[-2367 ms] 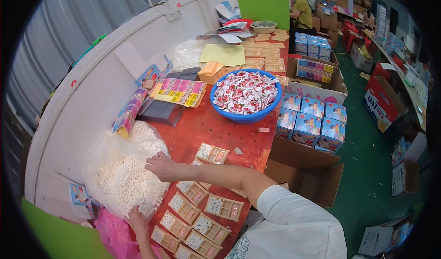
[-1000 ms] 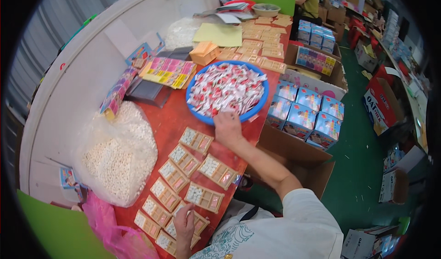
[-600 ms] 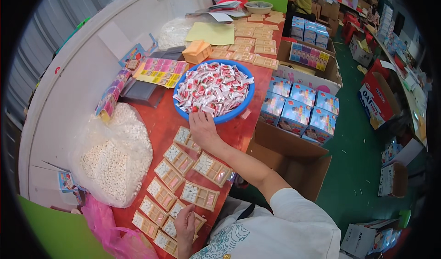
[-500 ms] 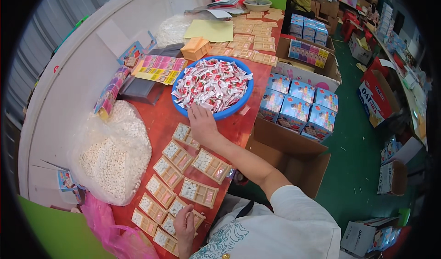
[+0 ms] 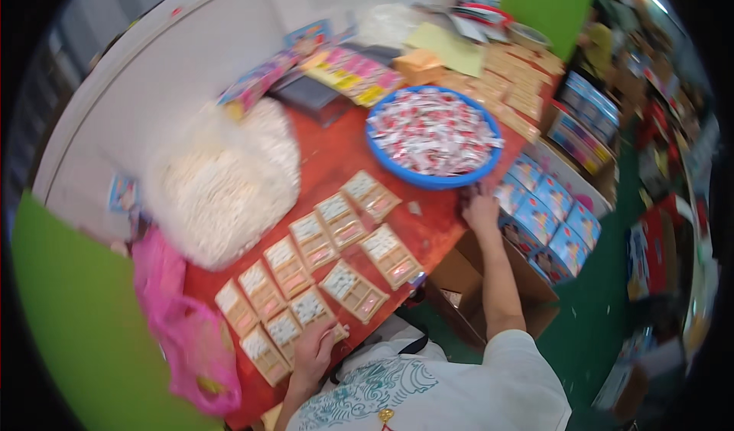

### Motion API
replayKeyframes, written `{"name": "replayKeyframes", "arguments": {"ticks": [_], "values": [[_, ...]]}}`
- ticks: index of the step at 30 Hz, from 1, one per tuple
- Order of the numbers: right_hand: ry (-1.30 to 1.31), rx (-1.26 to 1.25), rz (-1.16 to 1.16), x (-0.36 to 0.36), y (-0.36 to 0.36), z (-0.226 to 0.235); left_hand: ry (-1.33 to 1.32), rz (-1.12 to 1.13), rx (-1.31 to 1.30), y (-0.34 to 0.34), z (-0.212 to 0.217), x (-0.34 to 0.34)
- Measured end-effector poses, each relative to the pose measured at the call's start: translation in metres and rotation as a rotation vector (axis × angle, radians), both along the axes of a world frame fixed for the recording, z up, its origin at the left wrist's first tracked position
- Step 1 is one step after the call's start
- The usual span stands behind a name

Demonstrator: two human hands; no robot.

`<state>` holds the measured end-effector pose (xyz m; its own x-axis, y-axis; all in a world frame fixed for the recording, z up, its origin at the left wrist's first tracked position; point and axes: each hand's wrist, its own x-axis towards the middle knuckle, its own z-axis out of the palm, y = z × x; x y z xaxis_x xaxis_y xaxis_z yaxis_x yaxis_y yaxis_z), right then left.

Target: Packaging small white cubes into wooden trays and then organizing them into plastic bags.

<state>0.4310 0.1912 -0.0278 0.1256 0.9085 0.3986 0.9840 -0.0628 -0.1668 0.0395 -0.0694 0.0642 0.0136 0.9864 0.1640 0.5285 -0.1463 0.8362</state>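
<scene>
My left hand (image 5: 312,348) is closed, fingers curled, over the near edge of the wooden trays; what it holds, if anything, I cannot make out. Several small compartmented trays (image 5: 355,289) lie in slanting rows on the red table, with white pieces in one section and a pink item in another. My right hand (image 5: 480,211) is at the table's right edge, just below the blue basin (image 5: 428,180). Its fingers are smeared by motion. Small red-and-white sachets (image 5: 436,133) fill the basin.
A clear bag of white pellets (image 5: 218,194) lies left of the trays, above a pink plastic bag (image 5: 191,339). Blue boxes (image 5: 554,200) stand right of the table, behind an open carton (image 5: 478,282). Stacked wooden trays (image 5: 516,79) cover the table's far end.
My right hand has left the sachets at the basin's near rim and moved right to the table edge. The view has turned, shifting the table's contents; my left hand stays by the trays.
</scene>
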Motion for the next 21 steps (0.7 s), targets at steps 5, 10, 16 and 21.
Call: {"name": "replayKeyframes", "arguments": {"ticks": [5, 10, 16, 21], "values": [[-0.163, 0.137, 0.187, -0.003, 0.015, -0.03, -0.039, -0.059, -0.008, -0.003, -0.007, -0.004], [-0.158, 0.018, 0.319, -0.018, -0.003, -0.032, 0.024, -0.011, 0.073, -0.013, -0.018, -0.009], [-0.159, 0.037, 0.371, -0.044, -0.026, -0.011, -0.049, 0.063, 0.164, -0.025, -0.013, -0.021], [0.225, 0.164, 0.701, -0.126, -0.044, 0.039, -0.088, 0.167, 0.13, -0.033, -0.017, -0.041]]}}
